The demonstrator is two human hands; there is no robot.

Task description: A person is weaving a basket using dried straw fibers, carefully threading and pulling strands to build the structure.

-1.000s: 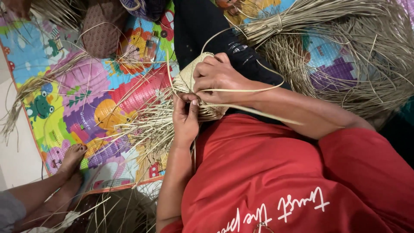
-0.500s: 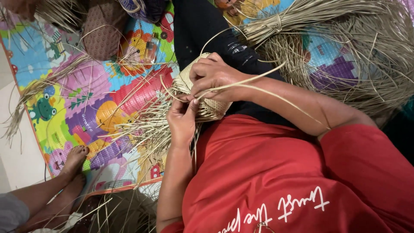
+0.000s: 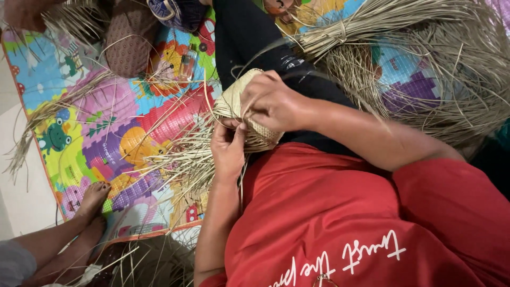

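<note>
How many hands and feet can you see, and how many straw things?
Hands: 2, the left hand and the right hand, both on the woven piece
Feet: 2, another person's feet on the mat's edge
Woven piece: 1
Tied straw bundle: 1
Total: 6

Pale woven straw basket piece (image 3: pixel 249 114): dry, matt, ribbed; colourful cartoon-printed foam floor mat (image 3: pixel 106 122) looks smooth, slightly glossy.

Red shirt (image 3: pixel 329 212) with white script lettering, black trousers (image 3: pixel 249 37)
</note>
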